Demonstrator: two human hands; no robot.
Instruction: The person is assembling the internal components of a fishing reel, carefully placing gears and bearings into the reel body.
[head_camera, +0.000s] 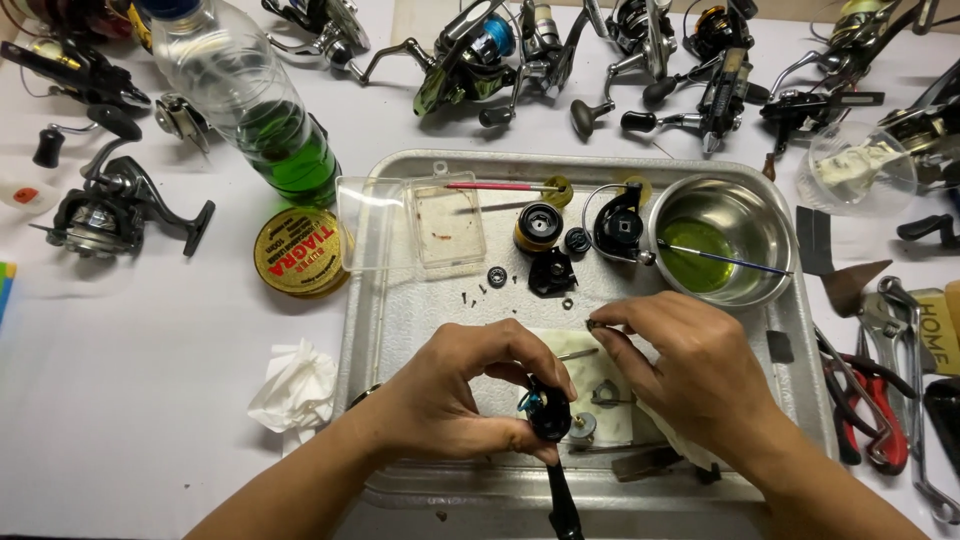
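**Reel Body Open, Parts Still Out**

The left hand (455, 395) is gripping the black reel body (548, 412) over the near tray (380, 330). The right hand (690, 365) is pinching a small metal part (592, 325) beside it. Spool (538, 226), rotor (618, 222) and screws (478, 292) are lying farther back, unfitted; reassembly is looking incomplete.

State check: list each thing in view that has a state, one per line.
left hand: gripping black reel body
right hand: pinching small metal part
plastic bottle: lying tilted, part full of green liquid
clear plastic box: open
steel bowl: holds green liquid
metal tray: holds loose reel parts
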